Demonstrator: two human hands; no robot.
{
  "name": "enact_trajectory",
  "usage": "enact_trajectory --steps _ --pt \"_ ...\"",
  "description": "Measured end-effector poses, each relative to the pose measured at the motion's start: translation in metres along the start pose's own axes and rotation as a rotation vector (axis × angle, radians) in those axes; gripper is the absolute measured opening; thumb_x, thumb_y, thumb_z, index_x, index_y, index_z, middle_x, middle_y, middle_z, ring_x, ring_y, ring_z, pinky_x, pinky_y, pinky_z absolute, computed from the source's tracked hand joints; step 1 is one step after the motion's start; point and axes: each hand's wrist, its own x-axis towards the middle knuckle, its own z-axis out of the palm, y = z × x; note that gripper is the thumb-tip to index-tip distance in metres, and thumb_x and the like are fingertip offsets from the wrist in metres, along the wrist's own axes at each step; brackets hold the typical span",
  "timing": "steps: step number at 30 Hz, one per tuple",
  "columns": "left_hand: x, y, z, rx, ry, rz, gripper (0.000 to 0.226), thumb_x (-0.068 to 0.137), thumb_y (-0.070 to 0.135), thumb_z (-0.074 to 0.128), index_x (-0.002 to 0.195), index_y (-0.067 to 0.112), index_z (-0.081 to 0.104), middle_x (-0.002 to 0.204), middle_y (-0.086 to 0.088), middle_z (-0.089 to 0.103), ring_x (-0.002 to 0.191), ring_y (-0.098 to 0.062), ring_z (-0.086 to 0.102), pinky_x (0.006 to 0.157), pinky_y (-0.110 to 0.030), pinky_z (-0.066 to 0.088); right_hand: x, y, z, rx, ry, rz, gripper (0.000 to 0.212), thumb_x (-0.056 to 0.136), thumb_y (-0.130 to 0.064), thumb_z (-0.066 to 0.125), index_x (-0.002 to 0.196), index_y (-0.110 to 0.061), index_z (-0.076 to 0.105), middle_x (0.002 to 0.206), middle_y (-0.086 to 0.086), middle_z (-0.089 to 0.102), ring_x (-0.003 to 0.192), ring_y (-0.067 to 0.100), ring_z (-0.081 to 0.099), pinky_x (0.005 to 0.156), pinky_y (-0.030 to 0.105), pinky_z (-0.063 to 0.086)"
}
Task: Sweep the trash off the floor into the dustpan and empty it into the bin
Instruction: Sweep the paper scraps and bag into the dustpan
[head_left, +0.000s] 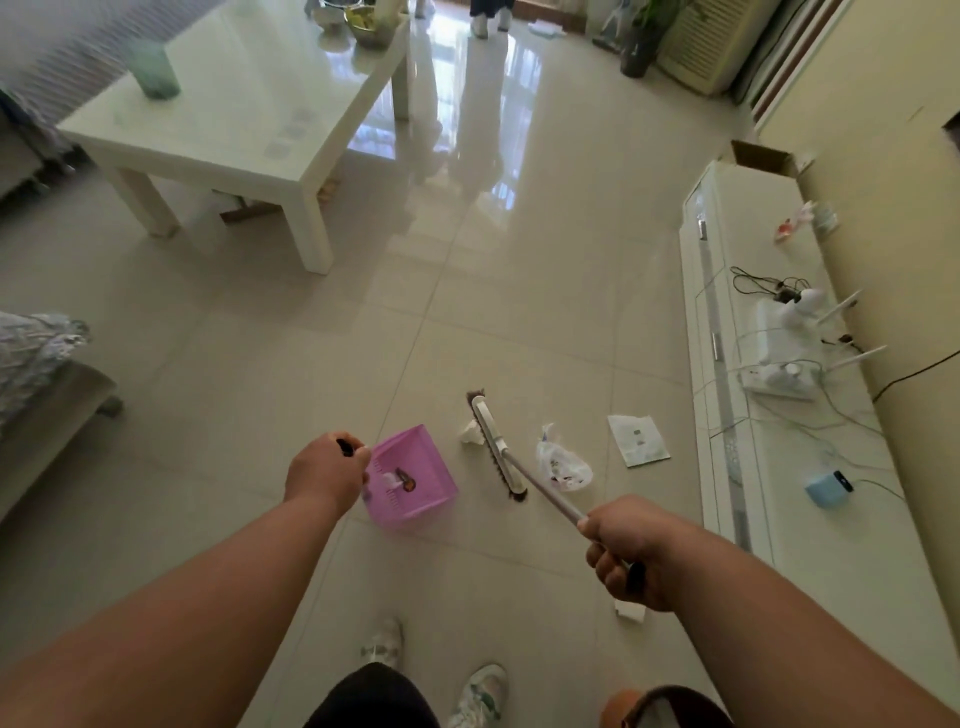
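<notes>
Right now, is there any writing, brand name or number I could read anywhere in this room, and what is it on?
None can be read.
Flat paper packet on the floor: has print, too small and blurred.
Clear plastic bag beside the broom head: dark and red marks, illegible.
Pink dustpan: raised ridges only, no lettering seen.
Small blue box on the white cabinet: no readable label.
</notes>
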Motion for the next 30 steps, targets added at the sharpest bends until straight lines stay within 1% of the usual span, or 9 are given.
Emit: enact_trajectory --steps 2,8,13,17,20,22,25,28,30 --pt "0.015 0.010 0.002 0.008 0.009 0.011 0.016 0.098 0.037 0.072 0.092 0.022 0.076 0.072 0.002 0.082 0.080 -0.025 0.080 0.086 -0.042 0.064 0.009 -0.014 0.002 -0.012 0.020 -0.007 0.018 0.105 -0.015 0.047 0.110 -0.005 0.062 0.059 0.004 0.043 0.038 0.009 0.033 0.038 0.016 0.028" --pt "0.078 0.046 0.006 0.022 -0.022 0.008 0.014 0.099 0.032 0.070 0.090 0.022 0.075 0.069 0.002 0.080 0.073 -0.026 0.078 0.081 -0.041 0.064 0.045 -0.084 0.007 -0.016 0.077 0.034 0.014 0.102 -0.011 0.044 0.096 -0.008 0.057 0.057 0.005 0.041 0.040 0.012 0.032 0.043 0.021 0.026" --pt "0.116 0.052 0.005 0.037 -0.059 -0.022 0.011 0.097 0.027 0.071 0.089 0.021 0.075 0.066 0.002 0.080 0.071 -0.025 0.078 0.080 -0.040 0.065 0.067 -0.123 0.018 -0.032 0.113 0.059 0.020 0.100 -0.010 0.041 0.105 -0.006 0.060 0.058 0.006 0.042 0.042 0.013 0.034 0.045 0.023 0.026" --pt "0.149 0.065 0.003 0.067 -0.097 -0.021 0.010 0.098 0.024 0.070 0.090 0.021 0.074 0.066 0.002 0.079 0.060 -0.016 0.076 0.073 -0.034 0.061 0.090 -0.157 0.032 0.013 0.130 0.156 0.015 0.099 -0.013 0.041 0.101 -0.011 0.055 0.056 0.005 0.041 0.039 0.013 0.033 0.043 0.020 0.026" --pt "0.179 0.066 0.003 0.077 -0.117 -0.048 0.009 0.097 0.025 0.071 0.092 0.020 0.076 0.069 0.001 0.080 0.068 -0.022 0.078 0.078 -0.039 0.067 0.110 -0.173 0.047 -0.037 0.126 0.148 0.021 0.097 -0.007 0.039 0.099 -0.011 0.059 0.063 0.009 0.043 0.044 0.016 0.034 0.045 0.021 0.027" --pt "0.191 0.065 0.004 0.058 -0.135 -0.068 0.009 0.096 0.026 0.072 0.095 0.020 0.078 0.070 0.001 0.081 0.075 -0.026 0.080 0.080 -0.045 0.069 0.117 -0.177 0.058 -0.100 0.110 0.159 0.019 0.097 -0.006 0.037 0.093 -0.012 0.055 0.064 0.010 0.044 0.046 0.017 0.035 0.046 0.021 0.028" --pt "0.197 0.069 0.008 0.055 -0.163 -0.044 0.008 0.097 0.023 0.070 0.091 0.021 0.074 0.063 0.003 0.079 0.075 -0.025 0.080 0.078 -0.047 0.069 0.118 -0.185 0.074 -0.183 0.050 0.200 0.017 0.096 -0.004 0.038 0.091 -0.013 0.052 0.060 0.010 0.044 0.045 0.016 0.034 0.047 0.022 0.028" --pt "0.196 0.075 0.012 0.071 -0.176 -0.018 0.007 0.098 0.026 0.069 0.094 0.023 0.073 0.073 0.000 0.080 0.075 -0.027 0.079 0.079 -0.046 0.069 0.104 -0.192 0.085 -0.225 -0.045 0.180 0.022 0.098 -0.002 0.040 0.081 -0.011 0.050 0.054 0.010 0.043 0.044 0.016 0.032 0.050 0.025 0.025" --pt "0.199 0.075 0.014 0.074 -0.187 -0.015 0.007 0.098 0.028 0.068 0.095 0.024 0.073 0.078 -0.003 0.080 0.076 -0.028 0.079 0.079 -0.046 0.069 0.091 -0.196 0.088 -0.200 -0.101 0.191 0.017 0.100 -0.007 0.041 0.089 -0.013 0.052 0.053 0.005 0.041 0.040 0.013 0.033 0.047 0.022 0.024"
